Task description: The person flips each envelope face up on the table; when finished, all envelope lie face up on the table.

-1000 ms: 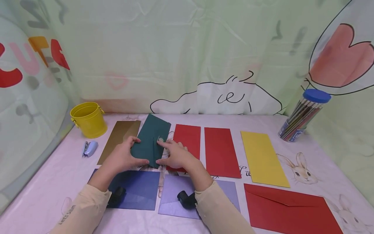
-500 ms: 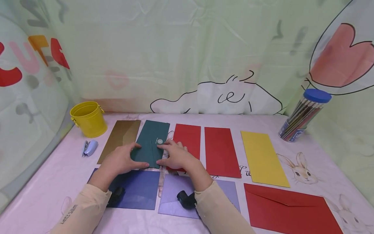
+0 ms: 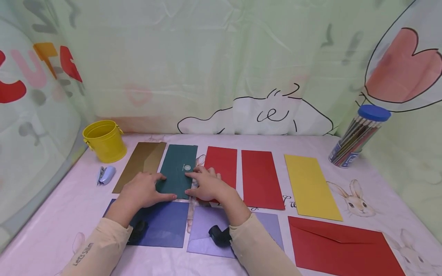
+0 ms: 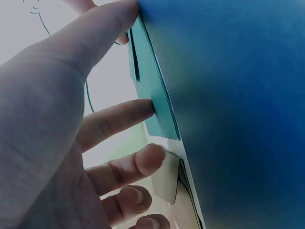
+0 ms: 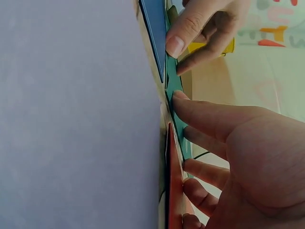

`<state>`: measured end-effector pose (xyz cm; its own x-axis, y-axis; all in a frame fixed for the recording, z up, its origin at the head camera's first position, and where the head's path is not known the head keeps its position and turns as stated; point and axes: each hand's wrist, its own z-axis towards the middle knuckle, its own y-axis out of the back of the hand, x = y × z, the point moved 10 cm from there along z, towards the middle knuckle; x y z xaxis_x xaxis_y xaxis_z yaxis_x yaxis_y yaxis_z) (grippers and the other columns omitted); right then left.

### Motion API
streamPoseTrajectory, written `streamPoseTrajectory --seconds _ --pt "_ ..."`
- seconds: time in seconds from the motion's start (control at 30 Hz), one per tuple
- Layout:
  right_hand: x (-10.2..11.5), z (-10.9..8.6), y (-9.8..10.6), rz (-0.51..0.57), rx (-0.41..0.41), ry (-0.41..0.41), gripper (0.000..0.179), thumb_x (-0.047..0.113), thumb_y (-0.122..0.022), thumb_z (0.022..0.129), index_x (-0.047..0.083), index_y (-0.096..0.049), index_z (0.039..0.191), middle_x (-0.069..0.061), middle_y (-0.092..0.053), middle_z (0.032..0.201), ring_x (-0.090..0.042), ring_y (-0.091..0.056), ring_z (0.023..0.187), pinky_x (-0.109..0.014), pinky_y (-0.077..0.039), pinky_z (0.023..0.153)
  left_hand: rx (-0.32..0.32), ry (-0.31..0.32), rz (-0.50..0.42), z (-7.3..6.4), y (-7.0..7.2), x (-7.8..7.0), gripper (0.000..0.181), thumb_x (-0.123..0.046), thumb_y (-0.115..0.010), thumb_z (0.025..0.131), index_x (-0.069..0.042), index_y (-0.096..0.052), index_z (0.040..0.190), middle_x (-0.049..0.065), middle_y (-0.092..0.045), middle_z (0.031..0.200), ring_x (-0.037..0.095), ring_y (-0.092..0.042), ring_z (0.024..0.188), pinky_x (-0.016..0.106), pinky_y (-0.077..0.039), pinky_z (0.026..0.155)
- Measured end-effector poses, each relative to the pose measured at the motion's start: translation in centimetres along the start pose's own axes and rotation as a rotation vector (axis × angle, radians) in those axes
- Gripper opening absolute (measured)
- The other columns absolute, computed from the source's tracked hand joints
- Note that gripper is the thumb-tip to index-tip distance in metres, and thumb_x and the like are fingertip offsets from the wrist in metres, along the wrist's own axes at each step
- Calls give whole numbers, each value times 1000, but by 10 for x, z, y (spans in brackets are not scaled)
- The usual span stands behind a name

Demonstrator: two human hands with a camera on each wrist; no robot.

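Note:
A dark green envelope [image 3: 177, 159] with a small pale round emblem lies on the table between a brown envelope [image 3: 141, 161] and a red envelope [image 3: 222, 163]. My left hand [image 3: 142, 190] touches its left edge with the index finger, the thumb along the near edge. At the opposite side, my right hand [image 3: 210, 184] has its index finger on the right edge and its thumb by the near right corner. Fingers of both hands are spread and fairly straight. In the left wrist view a blue envelope [image 4: 238, 114] fills the right half, with the green envelope's edge beyond it.
In front of me lie the blue envelope and a lilac envelope [image 3: 203, 230]. Rightward are a second red envelope [image 3: 262, 180], a yellow one [image 3: 312, 188] and a large red one [image 3: 342, 249]. A yellow bucket [image 3: 105, 142], a light-blue stapler [image 3: 106, 175] and a pencil tub [image 3: 359, 138] stand farther off.
The green envelope has come down from a tilted, raised position to lie flat, turned straighter and shifted slightly left. Both hands stay at its near end, almost in place.

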<state>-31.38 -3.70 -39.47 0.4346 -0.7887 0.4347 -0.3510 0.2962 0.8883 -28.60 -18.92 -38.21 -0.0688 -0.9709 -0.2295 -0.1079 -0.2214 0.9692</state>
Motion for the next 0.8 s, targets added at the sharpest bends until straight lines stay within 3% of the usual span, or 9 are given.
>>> streamPoseTrajectory --seconds 0.67,0.8 --pt "-1 -3 3 10 -10 -6 65 39 -72 91 26 -50 151 -8 -39 155 -33 -37 132 -57 -32 107 37 -21 -84 1 -5 -4 84 -63 -75 80 -4 -58 137 28 -52 139 46 -50 125 66 -43 96" --pt "0 -4 13 84 -45 18 63 35 -75 90 21 -54 147 -12 -42 152 -34 -41 131 -56 -41 103 36 -45 -142 2 -5 -7 79 -55 -75 84 -3 -55 140 25 -56 135 42 -54 122 63 -45 96"
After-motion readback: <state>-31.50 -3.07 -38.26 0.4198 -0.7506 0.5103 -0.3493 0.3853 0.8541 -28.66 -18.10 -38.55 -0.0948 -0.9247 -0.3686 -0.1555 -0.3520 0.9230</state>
